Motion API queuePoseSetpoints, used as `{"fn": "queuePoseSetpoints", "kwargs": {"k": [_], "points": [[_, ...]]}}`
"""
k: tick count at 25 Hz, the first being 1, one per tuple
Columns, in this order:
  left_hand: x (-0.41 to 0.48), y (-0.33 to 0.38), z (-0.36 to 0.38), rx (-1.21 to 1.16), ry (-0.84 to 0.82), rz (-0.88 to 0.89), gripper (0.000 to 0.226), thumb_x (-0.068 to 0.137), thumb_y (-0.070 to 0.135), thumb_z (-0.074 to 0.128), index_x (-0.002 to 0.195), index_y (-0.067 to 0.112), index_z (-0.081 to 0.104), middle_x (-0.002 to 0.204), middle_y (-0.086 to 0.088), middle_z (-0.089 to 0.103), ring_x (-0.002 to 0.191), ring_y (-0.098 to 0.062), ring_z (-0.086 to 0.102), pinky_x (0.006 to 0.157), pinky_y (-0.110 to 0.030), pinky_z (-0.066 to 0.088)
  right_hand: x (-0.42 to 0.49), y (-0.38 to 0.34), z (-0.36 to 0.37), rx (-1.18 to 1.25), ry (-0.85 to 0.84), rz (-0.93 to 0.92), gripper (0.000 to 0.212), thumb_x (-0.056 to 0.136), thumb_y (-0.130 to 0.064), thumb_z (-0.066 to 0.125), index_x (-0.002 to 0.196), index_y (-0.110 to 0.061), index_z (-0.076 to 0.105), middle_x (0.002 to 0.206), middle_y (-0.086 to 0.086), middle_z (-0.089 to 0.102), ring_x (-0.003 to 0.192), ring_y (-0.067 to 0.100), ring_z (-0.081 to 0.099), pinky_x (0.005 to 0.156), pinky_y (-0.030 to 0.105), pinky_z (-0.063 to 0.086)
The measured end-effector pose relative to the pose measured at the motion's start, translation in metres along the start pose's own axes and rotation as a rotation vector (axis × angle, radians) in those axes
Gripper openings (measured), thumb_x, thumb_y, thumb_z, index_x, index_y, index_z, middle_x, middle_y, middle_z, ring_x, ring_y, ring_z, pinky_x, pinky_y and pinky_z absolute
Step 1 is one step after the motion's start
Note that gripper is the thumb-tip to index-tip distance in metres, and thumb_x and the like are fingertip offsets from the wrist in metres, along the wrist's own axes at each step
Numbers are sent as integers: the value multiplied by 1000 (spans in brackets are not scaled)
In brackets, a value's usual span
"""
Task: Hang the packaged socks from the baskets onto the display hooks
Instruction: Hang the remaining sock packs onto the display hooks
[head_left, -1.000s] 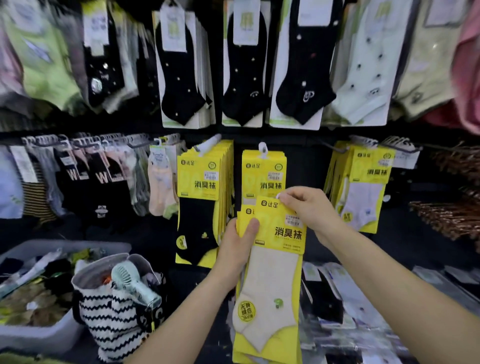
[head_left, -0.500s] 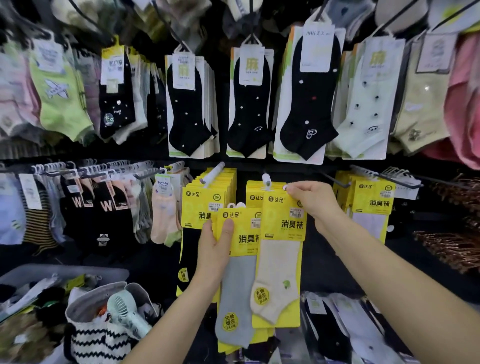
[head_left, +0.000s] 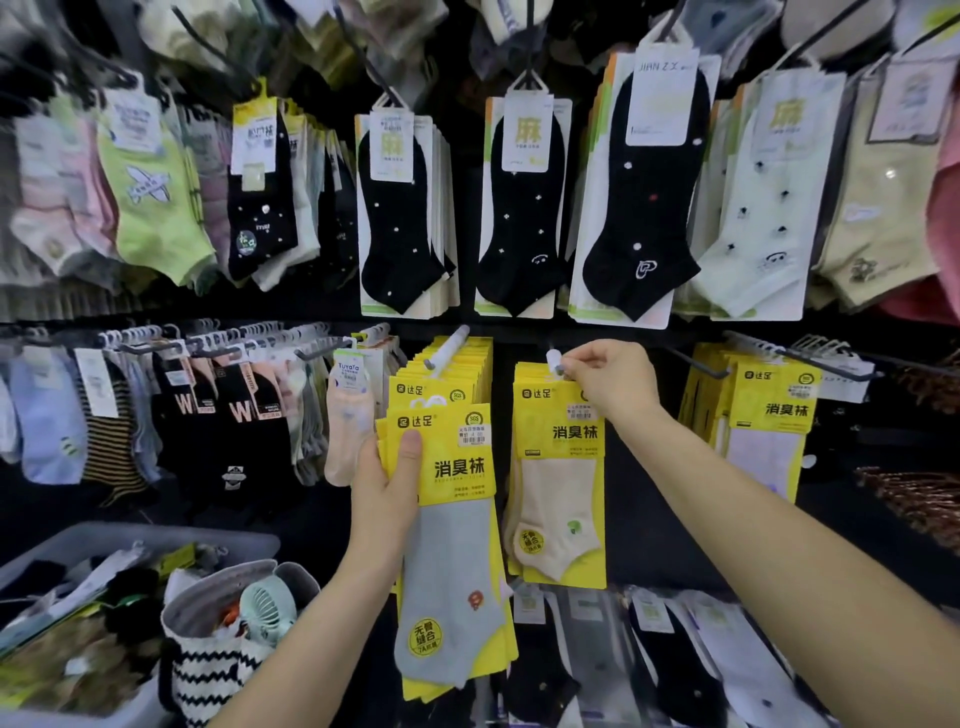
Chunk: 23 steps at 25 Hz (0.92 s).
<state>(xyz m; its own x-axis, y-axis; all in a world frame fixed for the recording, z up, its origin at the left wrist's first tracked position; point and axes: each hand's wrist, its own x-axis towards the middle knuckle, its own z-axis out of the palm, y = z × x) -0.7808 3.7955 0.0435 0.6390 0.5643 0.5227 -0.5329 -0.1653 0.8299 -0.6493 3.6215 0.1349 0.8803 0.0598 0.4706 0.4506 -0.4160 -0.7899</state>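
One left hand (head_left: 387, 483) gripped a fanned stack of yellow-carded packs (head_left: 457, 467), grey ankle sock foremost; the number behind it could not be counted. One right hand (head_left: 608, 384) pinched the white hanger tab (head_left: 555, 359) of a cream-sock pack (head_left: 563, 483) on the same yellow card, at centre of the display. Two fuller rows of yellow packs flanked it: left row (head_left: 441, 374), right row (head_left: 769, 415). One grey basket (head_left: 156, 540) stood lower left.

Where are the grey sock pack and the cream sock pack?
grey sock pack (head_left: 451, 571), head view, middle of the grey sock.
cream sock pack (head_left: 543, 415), head view, yellow header card.
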Motion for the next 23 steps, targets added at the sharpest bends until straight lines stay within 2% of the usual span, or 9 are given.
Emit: {"fn": "queuePoseSetpoints", "kwargs": {"k": [4,6,7,9,11,13,16,19,23], "points": [[-1,-1,6,8,-30,-13,12,94,29,49,103,31,57,102,2,69,86,-7,68,69,-21,56,-7,3,-9,-48,45,-49,10,85,-24,63,78,-30,64,80,-14,63,88,12,62,89,44,50],[-2,-2,14,13,-59,-26,19,93,32,49,109,24,55,105,0,68,91,-9,68,73,-22,56,-18,5,-12,33,132,-140,3,86,-30,62,84,-28,61,80,-13,61,87,13,61,87,40,50],[-3,-2,19,13,-70,-38,22,92,33,50,110,22,55,107,0,68,94,-11,67,77,-27,57,-26,6,-12,84,111,-171,9,85,-35,63,84,-27,59,79,-12,61,84,14,61,80,35,51],[-6,-2,31,-6,-83,-72,20,91,36,51,107,24,55,110,-1,66,100,-16,65,85,-37,54,-44,8,-7,66,-98,-144,29,77,-50,66,88,-25,55,81,-9,60,79,11,60,65,25,48],[-9,-3,44,-29,-101,-96,17,90,36,53,105,27,55,110,0,66,100,-15,65,84,-36,54,-56,13,1,-71,-276,-72,48,69,-59,68,92,-19,54,82,-8,58,77,8,57,61,24,45],[-13,-4,55,-68,-144,-130,24,87,37,56,108,26,55,110,1,67,99,-14,66,81,-34,55,-59,18,0,-69,-256,-49,48,70,-55,70,91,-13,59,83,-4,62,78,13,59,63,30,48],[-16,-7,63,-115,-228,-184,36,81,35,63,113,25,51,108,7,67,93,-5,67,70,-21,56,-56,24,-14,111,-230,22,30,77,-41,72,89,-14,66,89,3,70,86,20,67,74,42,57],[-18,-11,66,-84,-242,-174,30,82,25,68,105,31,50,102,13,66,85,4,66,62,-13,52,-57,26,-26,169,-288,35,22,79,-36,71,91,-19,63,95,5,70,90,22,68,77,40,57],[-20,-11,68,21,-262,-126,29,82,23,68,102,32,49,104,9,65,91,-1,65,70,-18,52,-53,14,-32,138,-278,-60,14,87,-31,63,86,-18,66,95,12,67,84,20,62,78,36,53]]}}
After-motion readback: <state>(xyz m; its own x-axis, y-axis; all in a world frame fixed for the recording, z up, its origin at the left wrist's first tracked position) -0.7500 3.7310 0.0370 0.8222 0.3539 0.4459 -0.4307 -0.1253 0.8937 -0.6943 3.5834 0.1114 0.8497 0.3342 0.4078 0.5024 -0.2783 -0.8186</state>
